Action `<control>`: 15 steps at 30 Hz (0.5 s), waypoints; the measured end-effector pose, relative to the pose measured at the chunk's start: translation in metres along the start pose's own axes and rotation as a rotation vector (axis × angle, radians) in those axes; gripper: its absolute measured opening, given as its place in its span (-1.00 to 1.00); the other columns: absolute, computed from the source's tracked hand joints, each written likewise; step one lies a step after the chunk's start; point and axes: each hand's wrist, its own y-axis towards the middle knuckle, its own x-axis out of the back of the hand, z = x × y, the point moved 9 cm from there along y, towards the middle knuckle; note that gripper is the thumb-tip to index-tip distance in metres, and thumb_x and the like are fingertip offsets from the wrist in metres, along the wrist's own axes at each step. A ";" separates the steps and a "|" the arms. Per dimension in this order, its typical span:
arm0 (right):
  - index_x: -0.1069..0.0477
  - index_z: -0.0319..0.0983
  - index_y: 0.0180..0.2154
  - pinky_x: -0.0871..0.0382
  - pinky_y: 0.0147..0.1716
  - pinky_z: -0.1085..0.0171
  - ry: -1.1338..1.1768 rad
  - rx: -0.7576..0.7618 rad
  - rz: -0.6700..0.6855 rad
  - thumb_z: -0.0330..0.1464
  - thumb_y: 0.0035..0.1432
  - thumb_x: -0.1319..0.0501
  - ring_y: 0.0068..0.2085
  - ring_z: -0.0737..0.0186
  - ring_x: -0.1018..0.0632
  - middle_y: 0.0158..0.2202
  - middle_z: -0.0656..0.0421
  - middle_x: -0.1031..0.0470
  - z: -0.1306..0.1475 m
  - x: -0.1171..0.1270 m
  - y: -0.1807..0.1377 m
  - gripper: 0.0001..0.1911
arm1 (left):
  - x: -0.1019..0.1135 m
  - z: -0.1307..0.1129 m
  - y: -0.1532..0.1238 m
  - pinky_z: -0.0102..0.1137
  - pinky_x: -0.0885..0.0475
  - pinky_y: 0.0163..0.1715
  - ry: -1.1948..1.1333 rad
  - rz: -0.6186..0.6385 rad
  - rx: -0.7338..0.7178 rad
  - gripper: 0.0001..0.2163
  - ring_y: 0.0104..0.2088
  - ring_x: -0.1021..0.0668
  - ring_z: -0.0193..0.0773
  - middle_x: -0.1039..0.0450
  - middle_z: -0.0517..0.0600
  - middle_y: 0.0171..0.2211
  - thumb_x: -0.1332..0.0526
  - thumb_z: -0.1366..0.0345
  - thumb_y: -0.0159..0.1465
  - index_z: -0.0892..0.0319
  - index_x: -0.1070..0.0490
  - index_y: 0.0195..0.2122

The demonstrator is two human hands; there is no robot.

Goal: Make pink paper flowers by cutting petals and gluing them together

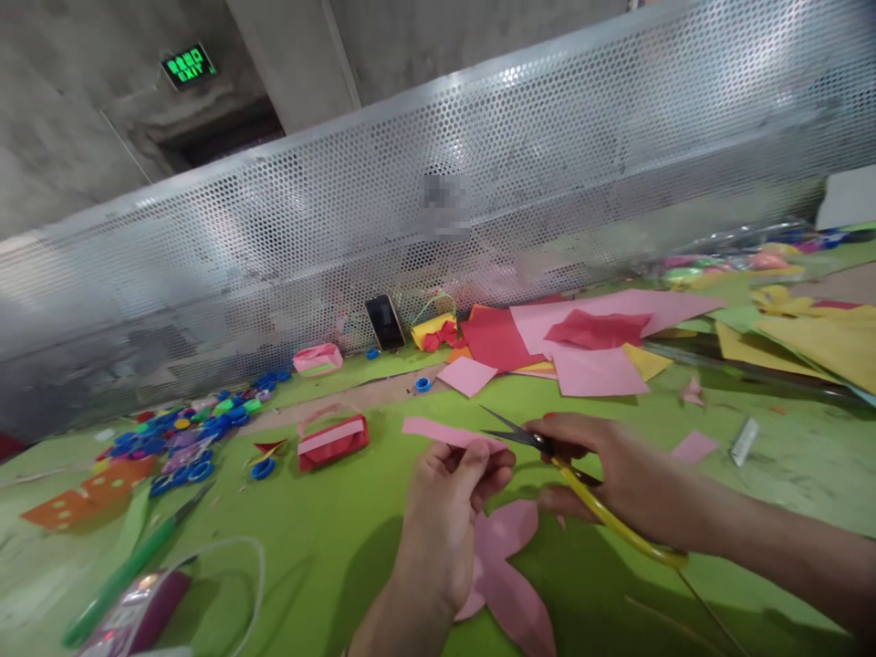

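Observation:
Between the thumb and fingers of my left hand [448,511] is a narrow strip of pink paper [431,429], its free end pointing left. My right hand [626,474] grips a pair of scissors with yellow handles [602,511]. Their dark blades stand apart, tips pointing left, close to the right end of the strip. Below my hands a pink paper cutout with rounded petals [513,584] lies on the green table, partly covered by my left hand and wrist. A small pink paper scrap [694,447] rests beyond my right wrist.
A small red paper bag [333,444] stands left of my hands. Farther left are colourful plastic pieces [192,433] and a green-handled tool [130,570]. Pink and red paper sheets [595,333], a phone [384,321] and a yellow paper bag [434,330] sit before a perforated metal panel [342,219].

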 end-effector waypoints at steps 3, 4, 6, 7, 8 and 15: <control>-0.45 -0.23 -0.24 -0.32 -0.33 0.21 -0.090 0.031 -0.002 -0.24 -0.02 -0.33 -0.34 0.13 -0.47 -0.32 0.13 -0.48 0.002 -0.002 -0.001 -0.72 | 0.001 -0.002 0.000 -0.55 -0.53 -0.38 -0.014 -0.007 -0.017 -0.83 -0.45 -0.60 -0.40 -0.57 0.00 -0.46 -0.18 0.58 0.23 0.28 -0.50 -0.45; -0.45 -0.22 -0.28 -0.32 -0.33 0.20 -0.112 0.041 0.003 -0.26 -0.01 -0.32 -0.35 0.14 -0.47 -0.32 0.13 -0.48 0.003 -0.004 -0.001 -0.76 | 0.001 -0.002 0.000 -0.55 -0.53 -0.38 -0.020 -0.007 -0.019 -0.82 -0.44 -0.60 -0.40 -0.57 -0.01 -0.46 -0.18 0.58 0.24 0.28 -0.50 -0.45; -0.45 -0.22 -0.33 -0.32 -0.33 0.20 -0.151 0.059 0.010 -0.29 0.02 -0.31 -0.36 0.15 -0.47 -0.32 0.12 -0.47 0.005 -0.006 -0.001 -0.83 | 0.001 -0.003 0.000 -0.55 -0.53 -0.39 -0.030 -0.011 -0.023 -0.81 -0.45 -0.60 -0.40 -0.57 -0.02 -0.46 -0.17 0.59 0.24 0.27 -0.49 -0.46; -0.45 -0.22 -0.33 -0.32 -0.34 0.20 -0.165 0.061 0.010 -0.30 0.02 -0.31 -0.37 0.15 -0.46 -0.34 0.12 -0.46 0.006 -0.006 -0.001 -0.84 | 0.001 -0.003 0.000 -0.55 -0.53 -0.39 -0.031 -0.015 -0.022 -0.80 -0.45 -0.60 -0.41 -0.57 -0.03 -0.45 -0.16 0.59 0.24 0.27 -0.49 -0.46; -0.46 -0.22 -0.31 -0.31 -0.36 0.22 -0.178 0.059 0.011 -0.31 0.02 -0.32 -0.38 0.16 -0.45 -0.35 0.13 -0.45 0.006 -0.006 -0.001 -0.84 | 0.001 -0.003 0.000 -0.55 -0.53 -0.39 -0.030 -0.020 -0.023 -0.79 -0.45 -0.59 -0.41 -0.57 -0.03 -0.45 -0.16 0.59 0.24 0.27 -0.49 -0.47; -0.49 -0.21 -0.25 -0.21 -0.44 0.29 -0.195 -0.001 0.030 -0.30 0.03 -0.33 -0.42 0.21 -0.42 -0.43 0.19 -0.40 0.003 -0.006 0.000 -0.80 | 0.004 -0.004 0.001 -0.54 -0.55 -0.39 -0.016 -0.047 -0.021 -0.81 -0.46 -0.59 -0.41 -0.56 -0.01 -0.45 -0.15 0.61 0.24 0.29 -0.49 -0.45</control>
